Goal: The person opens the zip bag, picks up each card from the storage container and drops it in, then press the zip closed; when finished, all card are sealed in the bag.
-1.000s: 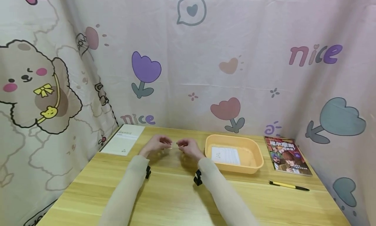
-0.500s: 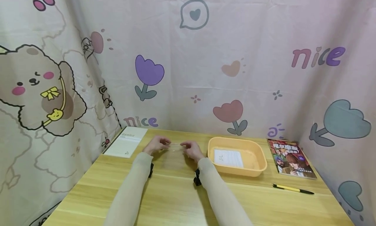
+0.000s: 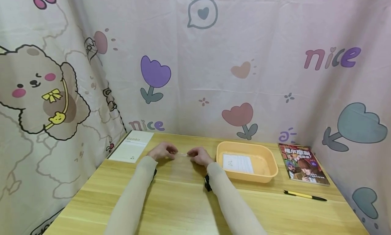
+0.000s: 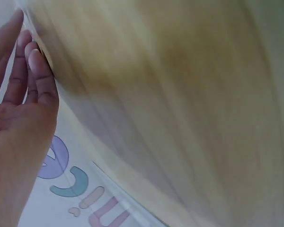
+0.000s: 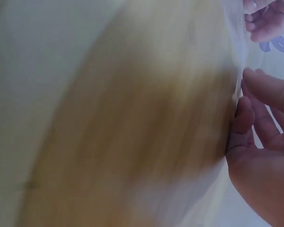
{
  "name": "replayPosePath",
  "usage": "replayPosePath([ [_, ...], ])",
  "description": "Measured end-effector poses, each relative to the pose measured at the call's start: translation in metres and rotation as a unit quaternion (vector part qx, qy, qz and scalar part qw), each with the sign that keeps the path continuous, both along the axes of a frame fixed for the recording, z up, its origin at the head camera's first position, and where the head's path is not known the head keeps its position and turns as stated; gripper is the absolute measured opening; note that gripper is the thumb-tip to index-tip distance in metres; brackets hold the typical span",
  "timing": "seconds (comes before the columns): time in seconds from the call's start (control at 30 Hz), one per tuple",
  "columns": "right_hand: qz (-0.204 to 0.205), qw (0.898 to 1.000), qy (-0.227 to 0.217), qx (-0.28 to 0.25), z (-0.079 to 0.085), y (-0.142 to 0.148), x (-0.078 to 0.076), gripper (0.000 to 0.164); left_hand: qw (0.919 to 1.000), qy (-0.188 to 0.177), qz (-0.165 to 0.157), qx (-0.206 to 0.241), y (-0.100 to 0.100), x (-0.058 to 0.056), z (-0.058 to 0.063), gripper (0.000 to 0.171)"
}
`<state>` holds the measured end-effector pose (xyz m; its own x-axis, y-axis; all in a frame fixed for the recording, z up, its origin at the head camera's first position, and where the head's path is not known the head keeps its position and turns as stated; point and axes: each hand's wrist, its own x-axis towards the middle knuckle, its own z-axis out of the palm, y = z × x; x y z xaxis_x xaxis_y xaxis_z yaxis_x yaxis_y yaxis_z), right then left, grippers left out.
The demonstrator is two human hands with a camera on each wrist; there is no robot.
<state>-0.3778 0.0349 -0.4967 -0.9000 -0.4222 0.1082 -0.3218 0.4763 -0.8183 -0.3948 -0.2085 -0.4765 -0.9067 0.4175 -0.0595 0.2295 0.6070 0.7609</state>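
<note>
A clear plastic bag [image 3: 181, 169], faint against the wood, hangs or lies between my two hands near the middle of the table. My left hand [image 3: 162, 151] pinches the left end of its upper edge. The right end of that edge is pinched by my right hand [image 3: 200, 156]. Between the fingertips the edge shows as one thin bright line. Thumb and fingers of the left hand [image 4: 26, 99] come together at the film in the left wrist view. In the right wrist view, the right hand [image 5: 262, 142] also pinches the film, which is blurred.
To the right stands a yellow plastic tray [image 3: 268, 172] with a white printed card [image 3: 237, 163] inside. Farther right lie a comic-style magazine [image 3: 303, 164] and a yellow and black pen [image 3: 305, 195]. A white "Gambit" booklet [image 3: 131, 147] lies at the table's back left.
The two edges at the bag's mouth stood apart before and now meet in one line. Both hands have lowered slightly and kept their pinch. The head view has shifted a little.
</note>
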Motion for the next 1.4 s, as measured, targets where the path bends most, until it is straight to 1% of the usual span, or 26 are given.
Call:
replayPosePath([
  [0.07, 0.017, 1.000, 0.005, 0.002, 0.000, 0.003, -0.001, 0.029, 0.9998, 0.002, -0.021, -0.006, 0.002, 0.001, 0.001, 0.033],
  [0.2, 0.037, 0.999, 0.014, 0.018, 0.002, 0.006, -0.001, 0.028, 0.9991, -0.007, -0.040, -0.014, 0.007, 0.003, 0.003, 0.030],
  [0.23, 0.032, 0.999, 0.002, 0.026, 0.005, 0.006, 0.002, 0.029, 0.9990, -0.011, -0.042, -0.014, 0.008, 0.004, 0.004, 0.029],
  [0.33, 0.029, 0.998, -0.006, 0.048, 0.007, 0.006, 0.006, 0.029, 0.9988, -0.027, -0.038, -0.016, 0.010, 0.004, 0.004, 0.027],
  [0.4, 0.023, 0.998, -0.013, 0.063, 0.008, 0.005, 0.008, 0.028, 0.9984, -0.029, -0.043, -0.020, 0.010, 0.004, 0.004, 0.025],
  [0.47, 0.021, 0.997, -0.022, 0.072, 0.008, 0.004, 0.011, 0.025, 0.9981, -0.028, -0.050, -0.023, 0.009, 0.005, 0.004, 0.023],
  [0.6, 0.022, 0.996, -0.032, 0.075, 0.009, 0.002, 0.016, 0.016, 0.9968, -0.013, -0.076, -0.020, 0.007, 0.006, 0.006, 0.020],
  [0.7, 0.011, 0.997, -0.024, 0.073, 0.008, 0.001, 0.019, 0.015, 0.9955, -0.014, -0.093, -0.005, 0.005, 0.009, 0.009, 0.021],
  [0.73, 0.006, 0.997, -0.021, 0.071, 0.008, 0.001, 0.020, 0.015, 0.9953, -0.020, -0.095, 0.002, 0.004, 0.009, 0.009, 0.021],
  [0.8, -0.007, 0.998, -0.008, 0.068, 0.007, 0.001, 0.021, 0.016, 0.9952, -0.039, -0.088, 0.018, 0.004, 0.012, 0.010, 0.023],
  [0.87, -0.020, 0.998, 0.002, 0.058, 0.007, 0.002, 0.023, 0.015, 0.9949, -0.058, -0.073, 0.039, 0.004, 0.013, 0.011, 0.023],
  [0.97, -0.036, 0.999, 0.005, 0.038, 0.009, 0.003, 0.026, 0.012, 0.9948, -0.071, -0.043, 0.059, 0.005, 0.015, 0.013, 0.024],
  [1.03, -0.042, 0.999, 0.001, 0.017, 0.012, 0.005, 0.029, 0.012, 0.9951, -0.066, -0.030, 0.066, 0.006, 0.016, 0.014, 0.024],
  [1.1, -0.047, 0.999, -0.002, -0.004, 0.016, 0.007, 0.032, 0.012, 0.9960, -0.051, -0.020, 0.071, 0.007, 0.015, 0.015, 0.023],
  [1.2, -0.055, 0.998, -0.005, -0.031, 0.021, 0.009, 0.037, 0.015, 0.9947, -0.033, -0.008, 0.097, 0.009, 0.015, 0.016, 0.026],
  [1.3, -0.059, 0.997, -0.009, -0.056, 0.025, 0.011, 0.039, 0.021, 0.9912, -0.012, -0.003, 0.132, 0.010, 0.016, 0.018, 0.035],
  [1.4, -0.052, 0.994, -0.027, -0.090, 0.028, 0.012, 0.041, 0.028, 0.9861, 0.000, 0.005, 0.166, 0.013, 0.017, 0.021, 0.039],
])
